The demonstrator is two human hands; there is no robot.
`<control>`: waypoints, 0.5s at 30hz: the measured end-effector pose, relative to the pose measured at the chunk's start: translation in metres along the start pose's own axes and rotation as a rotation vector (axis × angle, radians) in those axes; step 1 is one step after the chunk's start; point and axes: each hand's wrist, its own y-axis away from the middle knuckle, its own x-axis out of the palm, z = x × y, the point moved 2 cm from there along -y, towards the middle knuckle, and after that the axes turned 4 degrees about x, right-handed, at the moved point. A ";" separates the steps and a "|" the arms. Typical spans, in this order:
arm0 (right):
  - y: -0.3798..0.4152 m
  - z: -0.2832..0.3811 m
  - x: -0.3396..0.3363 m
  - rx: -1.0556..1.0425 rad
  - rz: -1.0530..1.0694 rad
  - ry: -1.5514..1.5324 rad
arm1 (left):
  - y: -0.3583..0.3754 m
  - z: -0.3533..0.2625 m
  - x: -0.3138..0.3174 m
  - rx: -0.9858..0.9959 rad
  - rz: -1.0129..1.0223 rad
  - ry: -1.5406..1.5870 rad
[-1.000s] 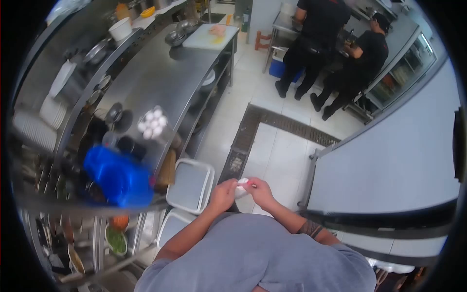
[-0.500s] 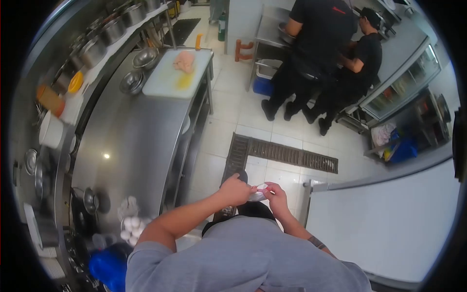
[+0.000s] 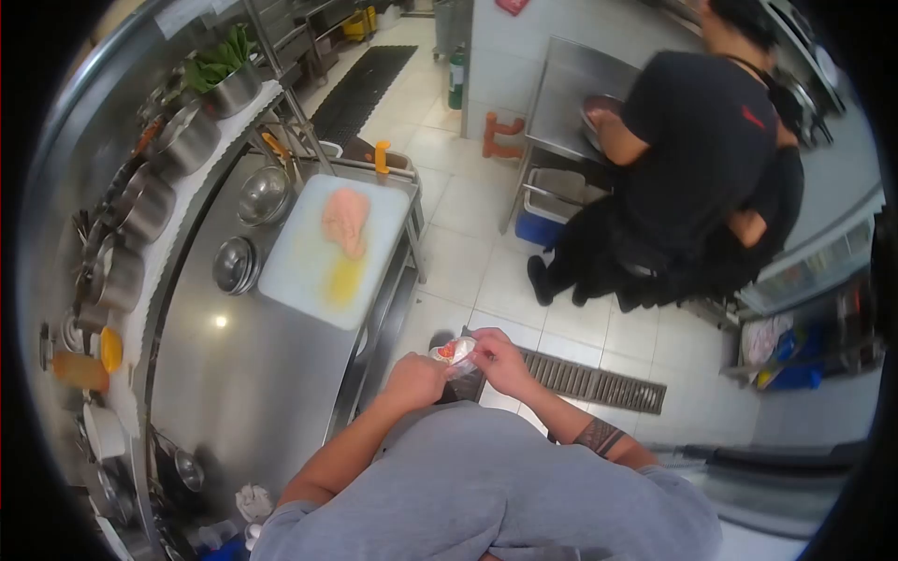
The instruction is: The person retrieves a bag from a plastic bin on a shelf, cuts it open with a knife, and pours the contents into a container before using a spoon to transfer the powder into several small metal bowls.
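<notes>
In front of my waist I hold a small white plastic bag (image 3: 456,355) with something red showing in it. My left hand (image 3: 416,381) is closed on its left side, and my right hand (image 3: 500,361) pinches its right edge. Ahead and to the left, a white cutting board (image 3: 292,271) lies on the steel counter (image 3: 253,374). On the board are a pale pink piece of raw meat (image 3: 345,221) and a yellow smear (image 3: 342,280). Both hands are apart from the board.
Steel bowls (image 3: 236,265) stand left of the board. Metal pots (image 3: 145,201) line the left shelf. At right, a co-worker in black (image 3: 692,140) reaches to a bowl on a steel table (image 3: 585,93), beside another person. A floor drain (image 3: 599,381) lies ahead.
The view has moved forward, bringing the board and the co-workers closer. My hands have shifted slightly left, and red now shows in the bag. The nearer co-worker now covers most of the other.
</notes>
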 end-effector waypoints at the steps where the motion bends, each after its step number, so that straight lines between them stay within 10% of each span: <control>1: -0.033 -0.009 -0.006 0.000 0.020 0.011 | -0.023 0.015 -0.008 -0.024 -0.078 0.029; 15: -0.361 -0.032 -0.172 0.205 -0.270 -0.255 | -0.418 0.159 -0.136 0.224 -0.385 0.293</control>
